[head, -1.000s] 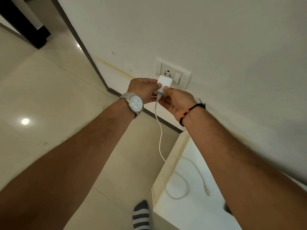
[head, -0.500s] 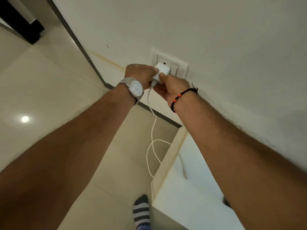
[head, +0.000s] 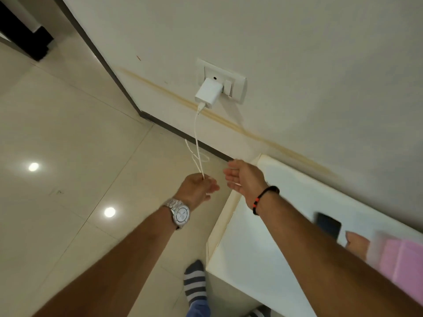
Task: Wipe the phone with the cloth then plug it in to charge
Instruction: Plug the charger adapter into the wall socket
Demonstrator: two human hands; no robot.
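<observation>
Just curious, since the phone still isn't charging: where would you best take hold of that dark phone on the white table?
Probably by its two long edges, coming from above. The phone lies flat on the white table, so only its edges offer a grip; the right forearm hides its near end, and the pink cloth lies beside it.

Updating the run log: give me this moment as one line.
charger: in wall socket | left hand: holds cable | right hand: open | phone: on table, unplugged
</observation>
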